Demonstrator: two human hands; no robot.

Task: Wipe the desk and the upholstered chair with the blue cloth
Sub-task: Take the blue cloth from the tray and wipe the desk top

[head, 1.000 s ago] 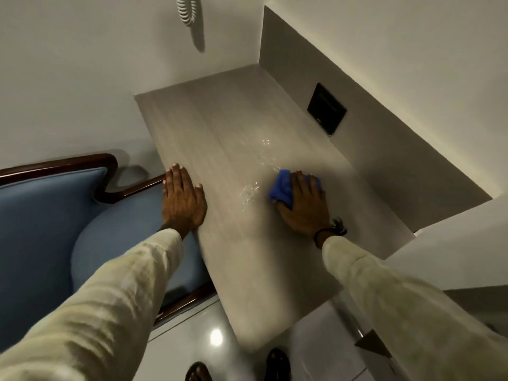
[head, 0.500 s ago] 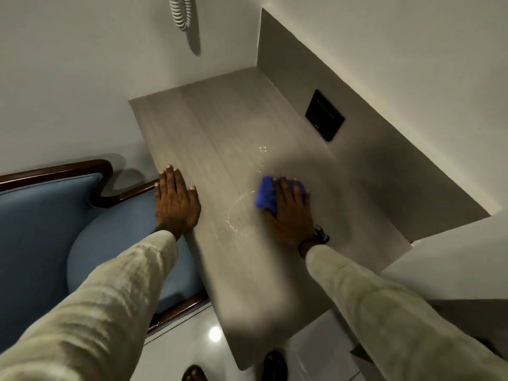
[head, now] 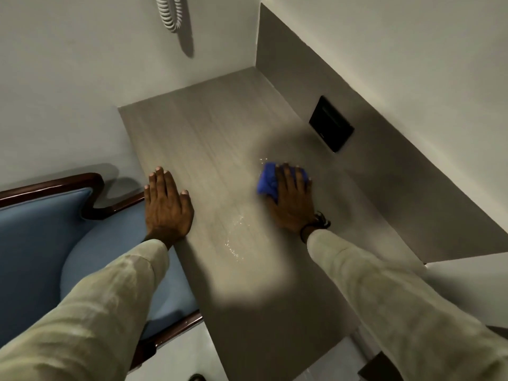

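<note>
A grey wood-grain desk (head: 209, 133) runs from the wall corner toward me. My right hand (head: 294, 200) presses flat on the blue cloth (head: 268, 180) near the desk's middle; most of the cloth is hidden under the palm and fingers. A wet streak (head: 233, 237) glistens on the surface below and left of it. My left hand (head: 167, 206) lies flat, fingers apart, on the desk's left edge. The upholstered chair (head: 35, 243), blue fabric with a dark wooden frame, stands against that edge on the left.
A dark socket plate (head: 331, 127) is set in the grey back panel on the right. A coiled white cord (head: 171, 12) hangs on the wall above the desk. White walls close in the far and right sides. Glossy floor shows below the desk's near edge.
My right hand has pushed the blue cloth away from me and a little to the right across the desk, leaving a wet streak nearer me. My left hand stays planted on the edge.
</note>
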